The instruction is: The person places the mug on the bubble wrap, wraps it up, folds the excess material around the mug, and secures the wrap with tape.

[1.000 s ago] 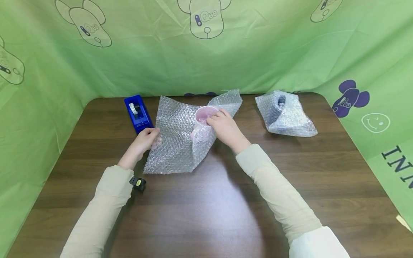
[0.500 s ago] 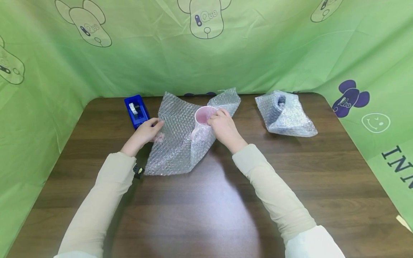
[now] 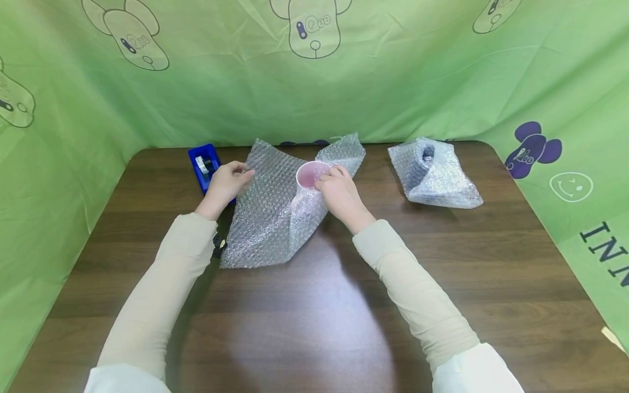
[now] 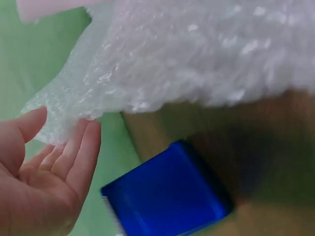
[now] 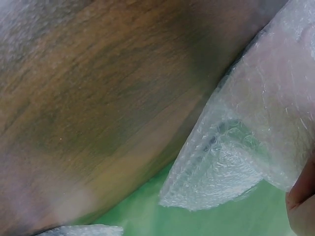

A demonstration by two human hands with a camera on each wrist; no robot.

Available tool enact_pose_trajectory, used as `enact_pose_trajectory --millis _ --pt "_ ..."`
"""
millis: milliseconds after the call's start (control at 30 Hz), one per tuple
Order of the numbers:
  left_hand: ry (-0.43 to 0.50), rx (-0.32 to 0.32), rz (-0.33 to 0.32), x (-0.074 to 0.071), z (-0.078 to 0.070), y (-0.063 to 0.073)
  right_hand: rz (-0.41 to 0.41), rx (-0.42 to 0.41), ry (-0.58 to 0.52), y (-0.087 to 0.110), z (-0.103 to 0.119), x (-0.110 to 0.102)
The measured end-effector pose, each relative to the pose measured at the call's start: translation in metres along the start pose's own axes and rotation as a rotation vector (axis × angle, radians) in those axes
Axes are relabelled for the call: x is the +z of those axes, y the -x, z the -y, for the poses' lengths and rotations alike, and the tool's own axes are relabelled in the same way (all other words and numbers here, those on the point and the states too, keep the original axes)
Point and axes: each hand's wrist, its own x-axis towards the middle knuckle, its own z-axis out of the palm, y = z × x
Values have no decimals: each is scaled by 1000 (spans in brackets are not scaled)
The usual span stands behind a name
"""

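A pink cup (image 3: 307,177) stands in the middle of a sheet of bubble wrap (image 3: 262,218), its round mouth facing up. My right hand (image 3: 339,191) grips the cup's near-right rim, with bubble wrap folded up against the cup's side under the fingers. At the sheet's left edge is my left hand (image 3: 228,183). In the left wrist view, that hand's thumb and fingers (image 4: 86,152) stand apart on either side of a bubble wrap corner (image 4: 54,125), fingers nearly straight. Only a fingertip part of the right hand (image 5: 302,201) shows in the right wrist view.
A blue tape dispenser (image 3: 201,164) lies behind my left hand, partly covered by it. Back right on the wooden table (image 3: 417,305) rests a bubble-wrapped bundle (image 3: 437,177). Green printed cloth (image 3: 221,93) hangs close behind the table and along both sides.
My left hand has slid away from me and slightly right along the sheet's left edge, its fingers loosening. The sheet's far-left corner has shifted right. My right hand stays at the cup.
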Motion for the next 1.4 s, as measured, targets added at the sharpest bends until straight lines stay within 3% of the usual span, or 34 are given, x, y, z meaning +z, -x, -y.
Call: enact_pose_trajectory --millis 133,233,367,533,733,967,1200,1300,1400 --pt "-172 99 -98 5 -12 -1 -7 -1 -8 0 0 1" --pt "-205 133 -133 7 -22 -1 -10 -2 -13 -1 0 2" --pt "-205 147 -127 7 -38 -2 -12 -2 -15 -1 0 3" --pt "-226 260 -57 16 -59 -4 -16 4 -6 0 0 3" --pt "-301 396 104 34 -84 -1 -15 11 -8 0 0 3" --pt "-387 449 151 48 -86 1 -3 30 1 0 2 3" --pt "-489 564 199 52 -82 -2 -29 39 -1 0 2 4" --pt "-477 547 173 54 -83 -3 -20 45 -1 0 2 4" --pt "-402 495 114 57 -83 -6 11 48 7 0 2 3"
